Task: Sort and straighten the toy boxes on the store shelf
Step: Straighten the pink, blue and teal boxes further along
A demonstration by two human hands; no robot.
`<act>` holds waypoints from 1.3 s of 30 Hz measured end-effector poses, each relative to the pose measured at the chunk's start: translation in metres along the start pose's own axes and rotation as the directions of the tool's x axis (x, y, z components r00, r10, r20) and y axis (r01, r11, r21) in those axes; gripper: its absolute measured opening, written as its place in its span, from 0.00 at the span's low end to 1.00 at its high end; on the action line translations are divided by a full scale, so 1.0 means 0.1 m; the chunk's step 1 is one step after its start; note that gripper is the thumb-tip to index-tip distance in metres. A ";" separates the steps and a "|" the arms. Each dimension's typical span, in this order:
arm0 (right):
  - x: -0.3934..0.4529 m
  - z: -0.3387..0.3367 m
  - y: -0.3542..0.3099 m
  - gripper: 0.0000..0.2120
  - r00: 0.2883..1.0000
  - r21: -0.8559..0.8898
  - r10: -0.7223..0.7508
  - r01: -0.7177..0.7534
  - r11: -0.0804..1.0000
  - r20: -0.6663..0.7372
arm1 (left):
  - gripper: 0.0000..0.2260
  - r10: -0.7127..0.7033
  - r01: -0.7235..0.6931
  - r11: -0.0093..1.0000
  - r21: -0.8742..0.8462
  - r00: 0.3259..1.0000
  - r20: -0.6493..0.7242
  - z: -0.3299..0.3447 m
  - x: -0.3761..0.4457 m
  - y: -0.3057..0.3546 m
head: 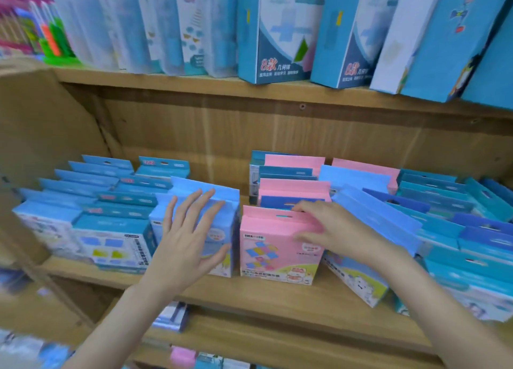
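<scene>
Pink box gripped by right hand; left hand beside.

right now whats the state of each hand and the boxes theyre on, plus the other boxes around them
left hand: open, fingers spread flat against the light blue box
light blue box: upright at the shelf front
right hand: gripping the pink box's top edge
pink box: upright, front facing out
leaning blue box: tilted, right of the pink one
tall blue boxes: upper shelf, rightmost ones leaning
</scene>
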State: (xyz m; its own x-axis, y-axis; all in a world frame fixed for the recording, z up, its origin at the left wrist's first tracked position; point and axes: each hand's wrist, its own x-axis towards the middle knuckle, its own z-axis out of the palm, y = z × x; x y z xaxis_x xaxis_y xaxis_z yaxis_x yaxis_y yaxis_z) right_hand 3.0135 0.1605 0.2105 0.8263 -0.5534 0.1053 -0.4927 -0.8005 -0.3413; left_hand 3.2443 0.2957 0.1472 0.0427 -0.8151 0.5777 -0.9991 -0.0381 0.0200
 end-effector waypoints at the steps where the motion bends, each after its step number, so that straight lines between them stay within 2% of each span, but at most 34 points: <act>1: -0.04 -0.01 -0.02 0.16 1.000 -0.012 0.004 -0.004 1.000 -0.002 | 0.25 0.023 -0.023 1.000 -0.011 1.000 0.003 0.02 0.00 -0.04; 7: -0.39 0.07 -0.25 0.14 0.999 -0.034 -0.002 0.001 0.999 -0.033 | 0.20 0.097 -0.099 0.989 -0.108 0.995 -0.019 0.11 0.00 -0.18; 11: -0.40 0.12 -0.32 0.20 0.990 -0.073 0.056 -0.065 0.995 -0.126 | 0.21 0.173 -0.187 0.940 -0.285 0.982 -0.074 0.00 0.01 -0.15; 14: -0.33 0.07 -0.39 0.17 0.995 -0.083 0.086 -0.090 0.992 -0.057 | 0.23 0.296 -0.311 0.885 -0.348 0.950 -0.096 -0.03 0.05 0.01; 16: -0.29 -0.02 -0.40 0.16 0.994 0.030 0.104 -0.104 0.994 0.013 | 0.22 0.344 -0.357 0.872 -0.335 0.934 -0.101 0.02 0.08 0.11; 18: -0.23 -0.15 -0.32 0.15 0.983 0.250 0.169 -0.148 0.957 -0.067 | 0.18 0.346 -0.369 0.860 -0.353 0.929 -0.130 0.07 0.09 0.14; 19: -0.18 -0.21 -0.22 0.13 0.969 0.277 0.206 -0.162 0.947 -0.138 | 0.17 0.346 -0.376 0.851 -0.366 0.927 -0.146 0.08 0.08 0.14; 21: -0.02 -0.25 -0.02 0.13 0.955 0.081 0.214 -0.201 0.976 -0.207 | 0.15 0.351 -0.389 0.844 -0.368 0.921 -0.168 0.09 0.05 0.13; 23: 0.13 -0.21 0.12 0.15 0.970 -0.084 0.186 -0.201 0.976 -0.154 | 0.15 0.358 -0.396 0.848 -0.352 0.918 -0.172 0.08 0.05 0.10; 26: 0.28 -0.07 0.23 0.10 0.987 -0.180 0.129 -0.145 0.973 -0.098 | 0.15 0.352 -0.382 0.864 -0.329 0.924 -0.148 0.06 0.08 0.07; 30: 0.29 -0.02 0.25 0.05 0.993 -0.208 0.030 -0.053 0.977 -0.112 | 0.15 0.338 -0.351 0.880 -0.319 0.936 -0.097 0.04 0.11 0.07; 33: 0.24 -0.13 0.20 0.07 0.970 -0.134 -0.002 -0.031 0.990 -0.242 | 0.15 0.319 -0.328 0.896 -0.300 0.944 -0.081 0.04 0.15 0.08; 36: 0.09 -0.48 0.01 0.05 0.903 -0.102 0.000 -0.049 0.994 -0.431 | 0.15 0.293 -0.310 0.914 -0.262 0.950 -0.104 0.06 0.23 0.13; 39: -0.23 -0.82 -0.16 0.05 0.818 0.041 0.123 -0.120 0.992 -0.562 | 0.17 0.224 -0.244 0.943 -0.225 0.968 -0.111 0.11 0.28 0.19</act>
State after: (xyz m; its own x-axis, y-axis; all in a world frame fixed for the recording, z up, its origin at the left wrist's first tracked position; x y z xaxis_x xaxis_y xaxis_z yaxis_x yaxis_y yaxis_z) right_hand 2.9796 0.1668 0.2901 0.4618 -0.6800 0.5695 -0.5767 -0.7180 -0.3897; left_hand 3.2261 0.2659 0.1550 -0.1835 -0.7334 0.6546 -0.9540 0.2934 0.0612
